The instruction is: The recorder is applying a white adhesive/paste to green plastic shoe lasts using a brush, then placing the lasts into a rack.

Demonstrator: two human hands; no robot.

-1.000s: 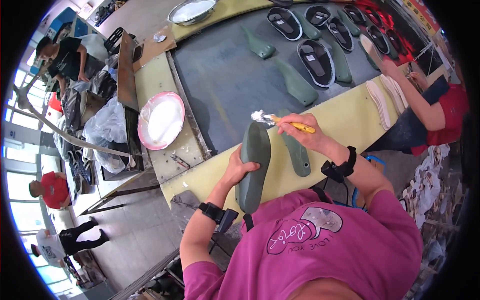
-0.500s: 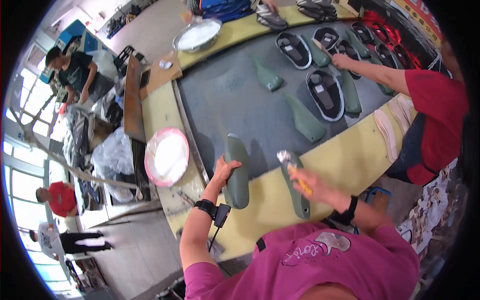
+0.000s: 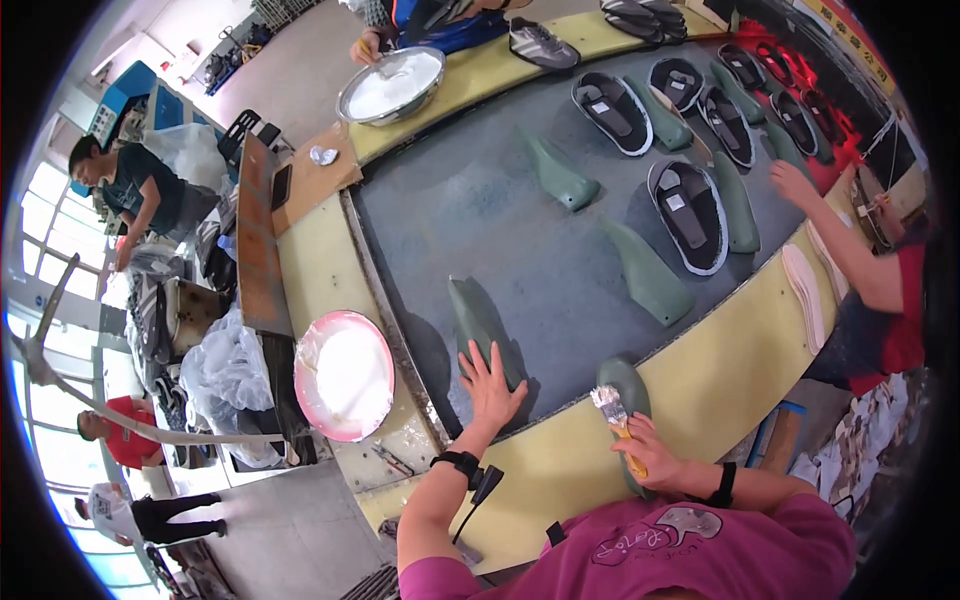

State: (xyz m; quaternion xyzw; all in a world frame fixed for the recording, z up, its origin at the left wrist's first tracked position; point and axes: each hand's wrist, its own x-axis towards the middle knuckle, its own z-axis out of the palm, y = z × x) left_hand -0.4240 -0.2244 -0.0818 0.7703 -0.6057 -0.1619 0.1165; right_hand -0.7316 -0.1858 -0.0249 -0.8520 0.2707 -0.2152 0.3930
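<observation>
My left hand (image 3: 488, 390) rests with spread fingers on the near end of a green shoe last (image 3: 476, 312), which lies on the dark belt. A brush (image 3: 622, 426) with a yellow handle is gripped in my right hand (image 3: 652, 455), its bristles coated in white paste. Beneath the brush is a second green last (image 3: 628, 378), at the near yellow table edge, partly hidden by my right hand. To the left of my left hand stands a pink-rimmed basin (image 3: 303, 375) of white paste.
More green lasts (image 3: 645, 275) and several dark shoe uppers (image 3: 690, 225) lie across the belt. Pale insoles (image 3: 803, 290) sit at right beside a co-worker's arm (image 3: 840, 230). At the far edge, another person's hand (image 3: 368, 48) is at a metal bowl (image 3: 400, 113) of white paste.
The last that my left hand held up is now down on the belt, and that hand's fingers have spread. The co-worker's hand at right has drawn back from the shoes. The view has shifted.
</observation>
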